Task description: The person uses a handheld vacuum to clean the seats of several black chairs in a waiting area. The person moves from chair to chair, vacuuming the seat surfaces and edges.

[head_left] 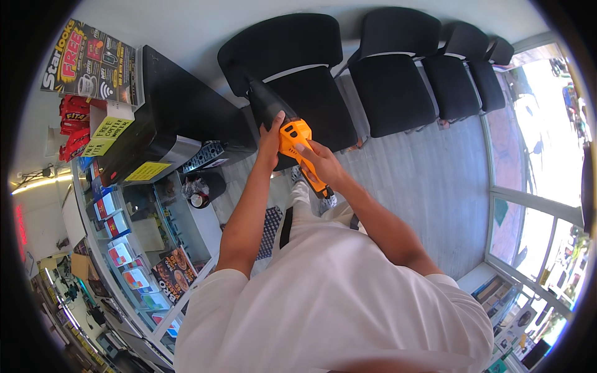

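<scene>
An orange and dark handheld vacuum [295, 133] is held in front of me, its dark see-through nose pointing up and to the left over the nearest black chair [314, 102]. My right hand [322, 164] wraps round its orange handle. Against the side of the body, where the orange part meets the dark nose, my left hand [272, 142] steadies it with the thumb laid along the top. The nose tip overlaps the chair's seat and lower backrest in view; I cannot tell whether it touches them.
More black chairs [398, 96] stand in a row along the wall to the right. To the left are a black cabinet [177, 99], a dark bin [211, 184] with a plastic bag and a glass display counter [149, 233]. Glass doors [522, 211] line the right side.
</scene>
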Demonstrator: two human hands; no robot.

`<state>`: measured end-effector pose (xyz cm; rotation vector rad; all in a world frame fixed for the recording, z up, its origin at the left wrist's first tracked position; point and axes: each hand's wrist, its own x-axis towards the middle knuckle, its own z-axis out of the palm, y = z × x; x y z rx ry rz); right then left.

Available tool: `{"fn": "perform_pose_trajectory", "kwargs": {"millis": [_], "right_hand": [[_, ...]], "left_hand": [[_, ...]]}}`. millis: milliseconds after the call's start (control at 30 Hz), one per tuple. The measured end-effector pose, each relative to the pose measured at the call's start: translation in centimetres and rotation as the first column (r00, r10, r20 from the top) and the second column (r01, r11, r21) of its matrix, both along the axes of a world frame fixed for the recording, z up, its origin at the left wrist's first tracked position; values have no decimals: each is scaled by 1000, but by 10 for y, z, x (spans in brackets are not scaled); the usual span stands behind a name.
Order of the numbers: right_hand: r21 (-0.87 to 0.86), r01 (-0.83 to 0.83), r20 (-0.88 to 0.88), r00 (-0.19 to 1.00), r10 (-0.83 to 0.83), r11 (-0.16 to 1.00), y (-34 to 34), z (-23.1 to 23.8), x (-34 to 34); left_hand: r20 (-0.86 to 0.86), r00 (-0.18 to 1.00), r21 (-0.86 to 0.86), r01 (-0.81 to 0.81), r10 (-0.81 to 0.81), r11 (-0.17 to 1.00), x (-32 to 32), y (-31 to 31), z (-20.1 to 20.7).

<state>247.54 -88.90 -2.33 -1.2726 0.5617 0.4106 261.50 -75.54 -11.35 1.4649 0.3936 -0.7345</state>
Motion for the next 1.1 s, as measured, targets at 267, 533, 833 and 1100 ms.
{"fn": "perform_pose_trajectory", "kwargs": {"millis": [267, 533, 833, 1100], "right_hand": [[135, 191, 35, 980, -197, 972, -28, 9, 6], [143, 318, 8, 947, -322, 937, -91, 13, -10], [200, 68, 32, 997, -76, 977, -50, 6, 14], [132, 453, -17, 890, -455, 882, -83, 1, -28]], "left_hand": [[-1, 997, -90, 71, -71, 993, 16, -52, 31], [17, 976, -42, 218, -218, 975, 16, -135, 32], [15, 996, 34, -90, 90, 995, 16, -59, 39], [61, 947, 37, 314, -316, 949, 8, -160, 17]]}}
